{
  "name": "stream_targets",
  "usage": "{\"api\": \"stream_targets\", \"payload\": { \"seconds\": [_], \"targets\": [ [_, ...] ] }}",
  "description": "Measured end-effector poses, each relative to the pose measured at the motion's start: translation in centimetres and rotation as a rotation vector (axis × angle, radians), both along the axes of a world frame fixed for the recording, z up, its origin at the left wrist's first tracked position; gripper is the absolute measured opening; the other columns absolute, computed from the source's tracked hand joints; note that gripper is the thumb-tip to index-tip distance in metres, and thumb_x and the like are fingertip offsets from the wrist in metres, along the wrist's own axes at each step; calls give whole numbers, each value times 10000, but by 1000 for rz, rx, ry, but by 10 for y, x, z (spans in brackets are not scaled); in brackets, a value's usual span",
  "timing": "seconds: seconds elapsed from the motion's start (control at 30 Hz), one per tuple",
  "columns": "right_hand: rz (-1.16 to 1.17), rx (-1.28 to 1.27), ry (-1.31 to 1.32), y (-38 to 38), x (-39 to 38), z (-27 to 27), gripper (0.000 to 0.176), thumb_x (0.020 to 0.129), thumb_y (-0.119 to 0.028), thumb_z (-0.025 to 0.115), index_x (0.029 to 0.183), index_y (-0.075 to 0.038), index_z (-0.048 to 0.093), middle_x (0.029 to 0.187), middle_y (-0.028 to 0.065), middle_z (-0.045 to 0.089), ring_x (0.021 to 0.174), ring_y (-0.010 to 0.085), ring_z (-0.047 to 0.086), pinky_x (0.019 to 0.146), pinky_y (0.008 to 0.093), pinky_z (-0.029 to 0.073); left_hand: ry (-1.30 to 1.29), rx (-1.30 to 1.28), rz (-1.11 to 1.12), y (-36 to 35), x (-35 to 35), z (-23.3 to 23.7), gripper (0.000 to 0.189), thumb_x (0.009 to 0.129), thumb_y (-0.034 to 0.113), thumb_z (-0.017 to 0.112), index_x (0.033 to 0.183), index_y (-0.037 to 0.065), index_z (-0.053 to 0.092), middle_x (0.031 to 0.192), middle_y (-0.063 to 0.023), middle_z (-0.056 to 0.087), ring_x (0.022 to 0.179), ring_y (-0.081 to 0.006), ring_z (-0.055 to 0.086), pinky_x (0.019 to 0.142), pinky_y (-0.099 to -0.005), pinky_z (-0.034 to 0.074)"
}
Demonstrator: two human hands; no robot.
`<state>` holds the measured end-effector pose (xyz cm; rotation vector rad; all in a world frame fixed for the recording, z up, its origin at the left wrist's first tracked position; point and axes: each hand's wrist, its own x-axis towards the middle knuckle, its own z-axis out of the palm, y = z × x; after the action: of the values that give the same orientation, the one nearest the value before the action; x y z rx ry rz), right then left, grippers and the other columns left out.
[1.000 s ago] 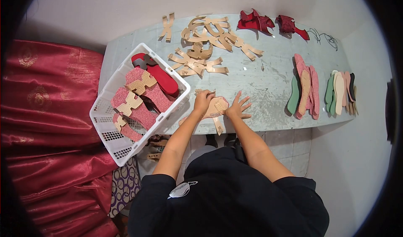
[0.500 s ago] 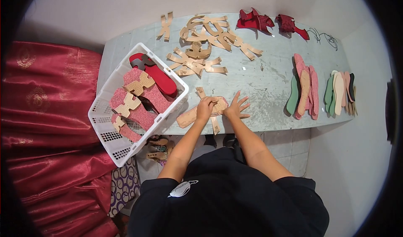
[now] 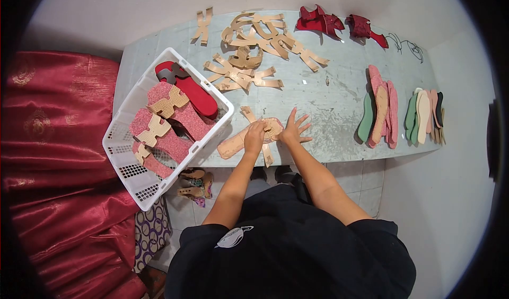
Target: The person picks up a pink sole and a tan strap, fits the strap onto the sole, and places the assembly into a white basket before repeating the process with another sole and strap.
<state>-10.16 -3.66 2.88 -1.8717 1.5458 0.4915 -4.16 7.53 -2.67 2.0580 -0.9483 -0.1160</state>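
A tan sandal sole (image 3: 231, 146) lies flat near the table's front edge. Tan strap ends (image 3: 267, 156) stick out from beneath it on both long sides. My left hand (image 3: 255, 135) rests over the sole's middle with its fingers closed in a pinch; what they grip is hidden. Beside the sole's wider right end is my right hand (image 3: 293, 130), fingers spread and thumb side against the sole's edge, with nothing in its grasp.
A white basket (image 3: 225, 116) with pink and red sandals stands at left. Loose tan straps (image 3: 245, 59) lie at the back, near red uppers (image 3: 319, 23). Pink soles (image 3: 392, 113), green soles (image 3: 366, 120) and other soles line the right. Several sandals (image 3: 195, 185) lie on the floor.
The view has shifted slightly, so the table and basket sit a little further left. My left hand stays on the sole; my right hand stays spread beside it.
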Motion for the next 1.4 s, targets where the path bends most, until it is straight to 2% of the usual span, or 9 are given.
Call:
{"api": "stream_targets", "payload": {
  "seconds": [0.4,0.5,0.57,0.6,0.67,0.77,0.87,1.0,1.4],
  "targets": [
    [56,19,26,-4,-2,-6,1245,532,-414,800,1353,-362,-135,1403,178,-229,1298,391,-157,898,714,-18,-4,124,-163,13,-3,-1,334,769,121,578,1091,39,541,1193,-99,503,1165,-257,424,925,-345,391],
    [55,41,9,-4,-1,-1,1309,469,-358,844,1349,-386,-124,1399,172,-243,1299,388,-161,918,694,9,-19,125,-202,16,-5,1,384,795,149,563,1155,31,499,1242,-115,460,1210,-307,358,941,-345,373],
    [113,19,-19,-7,-4,-1,1273,474,-380,835,1350,-406,-88,1403,178,-229,1295,402,-160,911,701,10,-2,182,-202,21,-13,0,469,813,239,555,1233,63,445,1347,-100,350,1265,-346,257,989,-453,293],
    [161,16,-44,-6,-5,-3,1238,479,-401,827,1351,-427,-51,1407,183,-214,1291,417,-158,905,707,11,-6,176,-194,21,-17,5,469,813,239,555,1233,63,445,1347,-100,350,1265,-346,257,989,-453,293],
    [303,-12,-69,-10,-10,-6,1196,481,-408,820,1347,-446,-5,1411,186,-197,1286,432,-152,897,715,11,-149,488,-116,22,-22,13,540,815,362,534,1292,148,400,1423,-81,211,1302,-365,152,981,-601,161],
    [549,-66,-128,-17,-17,-14,1115,494,-420,801,1334,-483,70,1419,187,-168,1283,452,-134,886,728,8,-138,458,-57,22,-26,2,564,807,460,497,1308,229,382,1448,-78,129,1317,-351,107,939,-675,51],
    [752,-115,-174,-21,-20,-20,1029,528,-434,770,1317,-512,114,1427,178,-146,1287,455,-111,880,735,10,-167,518,12,21,-31,-2,597,773,514,500,1310,287,369,1453,-55,114,1326,-303,98,944,-668,91],
    [1014,-229,-157,-22,-12,-17,915,587,-458,723,1300,-535,153,1436,164,-122,1295,447,-84,880,738,22,-136,622,8,21,-30,8,607,773,517,498,1316,287,357,1456,-57,87,1327,-310,86,932,-684,69],
    [1114,-143,-3,-26,-2,4,831,657,-470,668,1291,-550,138,1451,123,-68,1310,395,-104,895,726,-34,-93,563,15,24,-35,12,686,704,487,598,1318,310,346,1458,-71,70,1329,-320,73,935,-686,42]
  ]
}}
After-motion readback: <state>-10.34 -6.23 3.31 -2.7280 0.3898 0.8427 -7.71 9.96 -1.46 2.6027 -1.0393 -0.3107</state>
